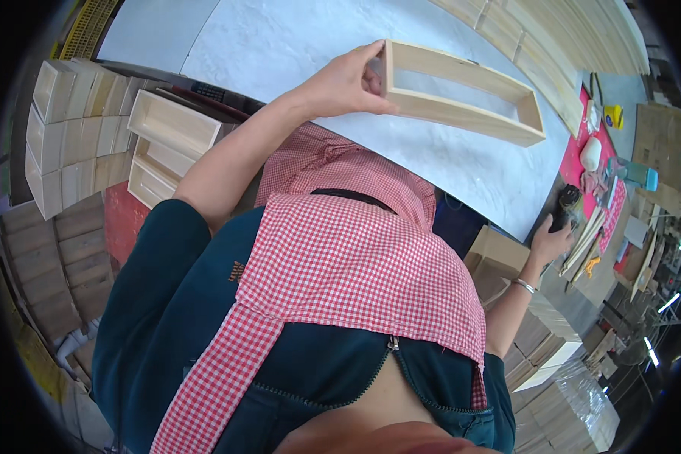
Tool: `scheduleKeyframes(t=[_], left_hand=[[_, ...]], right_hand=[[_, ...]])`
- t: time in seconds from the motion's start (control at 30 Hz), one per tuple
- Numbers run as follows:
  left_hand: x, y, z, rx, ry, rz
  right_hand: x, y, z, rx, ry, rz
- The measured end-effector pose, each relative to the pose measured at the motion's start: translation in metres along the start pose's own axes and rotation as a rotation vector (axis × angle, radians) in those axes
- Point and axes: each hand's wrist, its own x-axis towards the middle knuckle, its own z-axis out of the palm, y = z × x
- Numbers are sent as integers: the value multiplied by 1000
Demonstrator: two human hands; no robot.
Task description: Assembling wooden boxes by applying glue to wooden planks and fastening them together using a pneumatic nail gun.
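My left hand (346,85) grips one short end of a long, narrow frame of pale wood (461,113), thumb on the near side and fingers at the far side. The white table top shows through the frame's middle, and its other end points to the right. At the table's right edge, my right hand (550,244) is closed round a black hand tool (566,206). Only part of that tool shows, so its exact kind cannot be made out.
Wooden boxes (76,129) are stacked at the left, beside larger open ones (175,122). Long pale boards (541,45) lie at the table's far right. A yellow tape roll (613,116), a turquoise-capped bottle (643,178) and thin wood strips (583,242) lie at the right. A cardboard box (499,250) stands below the table edge.
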Motion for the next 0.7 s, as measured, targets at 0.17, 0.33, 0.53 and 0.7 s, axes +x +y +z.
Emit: scheduleKeyframes(t=[0.17,0.33,0.53,0.7], left_hand=[[-1,13,24,-170,68,-54],[-3,21,31,-272,142,-23],[2,32,34,-289,187,-18],[6,42,42,-329,176,7]], right_hand=[[26,43,29,32,-98,63],[30,19,-8,264,-170,148],[-35,-35,-128,890,-157,170],[-121,-130,-205,1118,-311,317]])
